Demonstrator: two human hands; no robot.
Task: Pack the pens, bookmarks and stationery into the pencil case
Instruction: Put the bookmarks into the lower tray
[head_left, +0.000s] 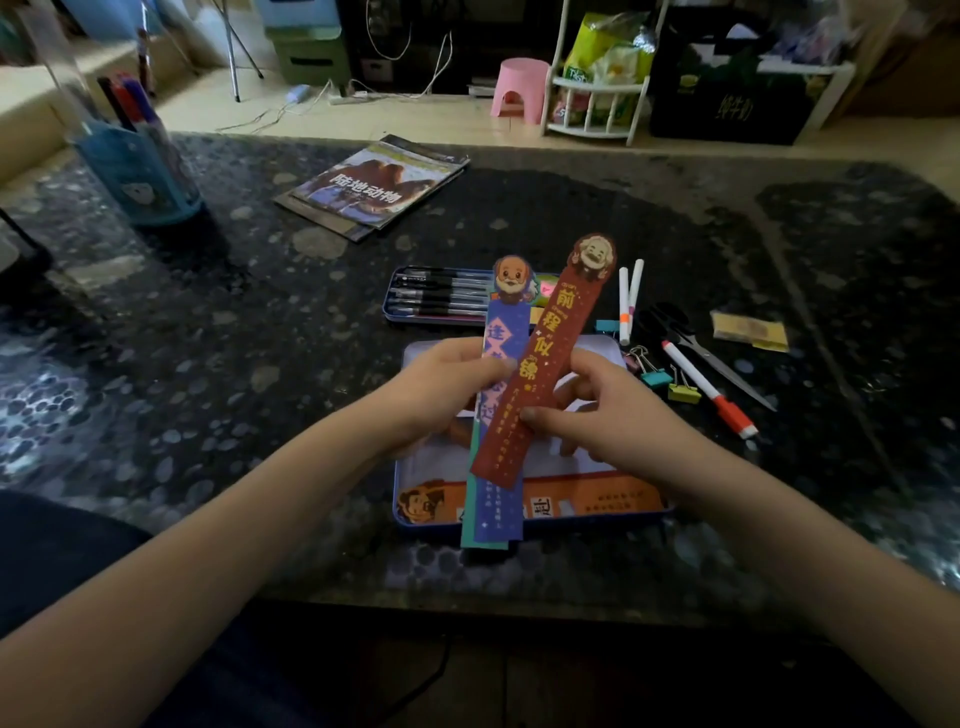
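Observation:
An open blue tin pencil case lies in front of me: its near half (613, 462) holds an orange bookmark (597, 501), its far half (395, 306) holds several black pens (441, 293). My left hand (441, 389) grips a blue bookmark (501, 338) with a teal one behind it. My right hand (597, 410) pinches a red bookmark (545, 364) that crosses the blue one. Both hover above the case. To the right lie two white markers (629, 301), a red-capped marker (711, 392), scissors (696, 343) and binder clips (670, 382).
The dark speckled table (260, 338) carries a stack of picture books (374, 187) at the back, a blue pen holder (140, 166) at far left and a small yellow packet (750, 330) at right. A pink stool (519, 88) and a white shelf (597, 93) stand beyond.

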